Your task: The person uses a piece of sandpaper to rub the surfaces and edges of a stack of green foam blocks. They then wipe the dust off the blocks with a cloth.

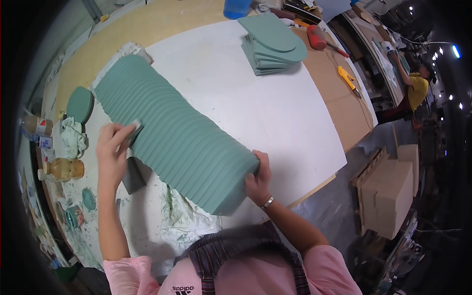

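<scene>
A long row of green rounded panels (pixel 172 128), pressed face to face, lies slantwise across the white table. At its near right end my right hand (pixel 259 179) is closed round the last panel's edge, thumb on the end face. My left hand (pixel 114 142) pinches a small pale pad (pixel 136 125) against the row's left side. Beside that hand a dark grey block (pixel 132 177) stands partly under the row. A crumpled, green-stained cloth (pixel 184 216) lies near my apron, below the row.
More green panels (pixel 273 42) are stacked at the back right, near a red mallet (pixel 317 38) and a yellow air gun (pixel 346 76). Bottles (pixel 66 169) and a stained rag (pixel 73 138) line the left. Cardboard boxes (pixel 391 199) stand on the floor; a person (pixel 418 91) works far right.
</scene>
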`<control>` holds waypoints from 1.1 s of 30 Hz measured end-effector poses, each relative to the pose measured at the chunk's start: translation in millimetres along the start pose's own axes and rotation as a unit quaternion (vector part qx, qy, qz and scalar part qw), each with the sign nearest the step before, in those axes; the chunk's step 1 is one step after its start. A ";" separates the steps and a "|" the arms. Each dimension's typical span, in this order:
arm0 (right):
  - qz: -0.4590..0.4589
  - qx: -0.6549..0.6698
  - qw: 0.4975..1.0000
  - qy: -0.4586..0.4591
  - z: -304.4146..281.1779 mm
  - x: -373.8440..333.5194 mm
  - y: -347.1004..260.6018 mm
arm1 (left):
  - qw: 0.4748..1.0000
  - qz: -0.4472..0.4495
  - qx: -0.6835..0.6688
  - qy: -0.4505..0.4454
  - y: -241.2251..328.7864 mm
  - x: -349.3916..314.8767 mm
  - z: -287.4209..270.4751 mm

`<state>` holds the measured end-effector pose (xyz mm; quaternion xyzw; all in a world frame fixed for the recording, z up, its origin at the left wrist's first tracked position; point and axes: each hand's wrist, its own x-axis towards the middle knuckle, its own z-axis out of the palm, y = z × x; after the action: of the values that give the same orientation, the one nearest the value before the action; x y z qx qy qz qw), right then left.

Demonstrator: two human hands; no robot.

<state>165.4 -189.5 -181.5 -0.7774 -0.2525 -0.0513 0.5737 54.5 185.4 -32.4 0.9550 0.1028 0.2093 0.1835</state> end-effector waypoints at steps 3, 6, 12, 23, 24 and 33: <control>0.022 -0.021 0.999 -0.032 -3.5 1.6 -5.0 | 0.973 -0.150 -0.175 0.022 -15.5 -39.8 -11.6; 0.028 -0.026 0.999 -0.035 -1.7 3.2 -7.1 | 0.885 -0.263 -0.370 0.102 2.4 -48.1 2.1; 0.084 0.036 0.985 -0.146 -22.4 15.0 -5.1 | 0.837 -0.311 -0.405 0.197 26.1 -52.3 47.9; 0.129 0.151 0.900 -0.388 -42.8 80.5 -11.4 | 0.970 -0.191 -0.096 0.116 104.4 14.9 44.0; 0.128 0.159 0.897 -0.391 -42.0 83.5 -12.6 | 0.970 -0.195 -0.087 0.115 112.7 18.9 45.0; 0.125 0.153 0.893 -0.405 -40.5 79.5 -3.5 | 0.981 -0.148 0.097 0.080 79.0 -56.7 15.4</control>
<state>241.3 -199.4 -135.5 -0.6587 -0.3682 0.3798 0.5351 20.2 93.2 -34.8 0.9225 0.2777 0.2446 0.1100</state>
